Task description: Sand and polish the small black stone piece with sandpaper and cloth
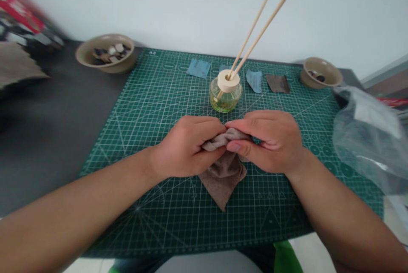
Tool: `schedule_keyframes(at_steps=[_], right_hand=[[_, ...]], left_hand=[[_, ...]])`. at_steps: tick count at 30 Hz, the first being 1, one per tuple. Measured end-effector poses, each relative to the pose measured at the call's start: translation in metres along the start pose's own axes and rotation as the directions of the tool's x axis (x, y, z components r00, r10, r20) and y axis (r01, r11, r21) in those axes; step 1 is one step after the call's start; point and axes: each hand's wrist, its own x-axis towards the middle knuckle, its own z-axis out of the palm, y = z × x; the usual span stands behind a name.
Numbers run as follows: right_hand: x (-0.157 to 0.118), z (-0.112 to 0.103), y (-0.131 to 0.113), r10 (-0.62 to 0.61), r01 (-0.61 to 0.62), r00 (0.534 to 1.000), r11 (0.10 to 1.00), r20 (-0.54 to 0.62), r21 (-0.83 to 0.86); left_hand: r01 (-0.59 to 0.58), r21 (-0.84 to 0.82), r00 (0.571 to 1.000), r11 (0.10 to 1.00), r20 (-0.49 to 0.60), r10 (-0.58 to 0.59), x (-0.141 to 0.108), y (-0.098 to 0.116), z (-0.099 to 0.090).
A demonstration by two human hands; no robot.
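A brown-grey cloth is bunched between my two hands above the middle of the green cutting mat. My left hand is closed on its left side, fingers curled over the gathered part. From the other side my right hand pinches the cloth between thumb and fingers. One pointed corner of it hangs down toward me. Whether anything is wrapped inside the folds, I cannot tell. Just beyond my hands stands a glass reed diffuser bottle with a pale wooden collar and two sticks leaning right.
Small blue patches and a dark brown patch lie behind the bottle. A bowl of small pieces stands back left, a smaller bowl back right. Clear plastic covers the mat's right edge. A white wall rises behind.
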Motion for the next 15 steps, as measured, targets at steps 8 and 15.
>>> schedule_keyframes(at_steps=[8, 15], right_hand=[[0.0007, 0.0010, -0.0014, 0.001, -0.001, 1.000, 1.000, -0.015, -0.026], [0.0015, 0.0006, -0.0029, 0.030, -0.030, 0.999, 1.000, -0.035, -0.006]], left_hand=[[0.038, -0.017, 0.999, 0.999, 0.013, -0.038, 0.0007, 0.0036, 0.0018], [0.057, 0.026, 0.998, 0.998, 0.003, -0.057, 0.0016, 0.0051, 0.0024]])
